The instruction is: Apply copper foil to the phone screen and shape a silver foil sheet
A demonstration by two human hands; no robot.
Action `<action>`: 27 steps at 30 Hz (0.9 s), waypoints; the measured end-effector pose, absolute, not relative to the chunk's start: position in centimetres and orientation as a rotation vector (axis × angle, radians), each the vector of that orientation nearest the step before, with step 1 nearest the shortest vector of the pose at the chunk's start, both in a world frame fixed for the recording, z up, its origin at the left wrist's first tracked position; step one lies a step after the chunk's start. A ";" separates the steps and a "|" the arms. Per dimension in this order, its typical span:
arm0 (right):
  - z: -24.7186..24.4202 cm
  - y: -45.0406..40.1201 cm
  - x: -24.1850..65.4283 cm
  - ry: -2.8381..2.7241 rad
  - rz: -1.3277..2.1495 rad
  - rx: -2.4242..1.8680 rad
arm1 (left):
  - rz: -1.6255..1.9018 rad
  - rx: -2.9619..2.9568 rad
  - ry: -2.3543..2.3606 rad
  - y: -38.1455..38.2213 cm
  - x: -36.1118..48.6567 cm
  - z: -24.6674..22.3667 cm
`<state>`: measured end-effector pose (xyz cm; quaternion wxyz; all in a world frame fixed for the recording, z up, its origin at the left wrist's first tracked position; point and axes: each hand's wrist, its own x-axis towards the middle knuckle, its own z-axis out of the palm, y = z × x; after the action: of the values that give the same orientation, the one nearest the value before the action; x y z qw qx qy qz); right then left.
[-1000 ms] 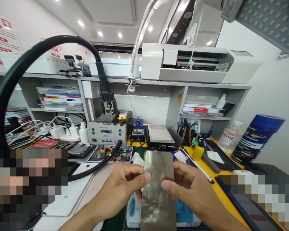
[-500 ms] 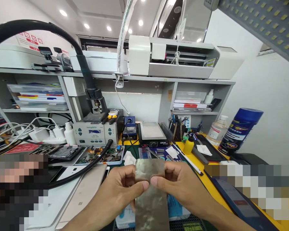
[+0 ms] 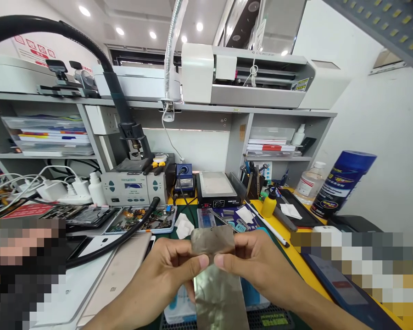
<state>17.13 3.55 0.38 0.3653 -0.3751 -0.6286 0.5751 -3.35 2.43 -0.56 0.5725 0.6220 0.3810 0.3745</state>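
Observation:
A long, dull metallic sheet [image 3: 220,298] with a wrinkled surface runs from the bottom edge up to the middle of the view, its upper end bent. My left hand [image 3: 175,268] pinches its left edge, thumb on the near face and fingers curled behind. On the right edge my right hand [image 3: 249,256] grips it the same way. Both thumbs press near the bend, a short gap apart. Under the sheet lie a blue and white packet [image 3: 181,307] and a black perforated mat [image 3: 275,319], both partly covered.
Behind the hands stand a hot plate [image 3: 218,185] and a grey station [image 3: 134,185]. A parts tray [image 3: 144,220] and a black hose [image 3: 124,243] lie left. At right are a yellow bottle [image 3: 269,205], a white pen [image 3: 270,227] and a blue spray can [image 3: 342,183].
The sheet's upper end has tilted and its lower part has swung slightly right. Both hands stay on it. The whole view has shifted a little.

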 end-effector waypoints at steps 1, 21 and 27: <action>0.3 3.5 17.1 -1.623 1.479 -0.970 | 0.880 1.452 0.901 2.5 -3.4 -0.6; 1.2 3.3 17.3 -1.730 1.334 -0.976 | 0.813 1.276 0.756 2.8 -3.8 -0.8; 1.2 2.9 17.1 -1.712 1.273 -0.979 | 0.889 1.302 0.784 2.9 -3.5 -0.7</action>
<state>17.06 2.91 1.18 0.3868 -0.3848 -0.6727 0.4999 -3.53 2.91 -0.68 0.6366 0.5703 0.3434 0.3894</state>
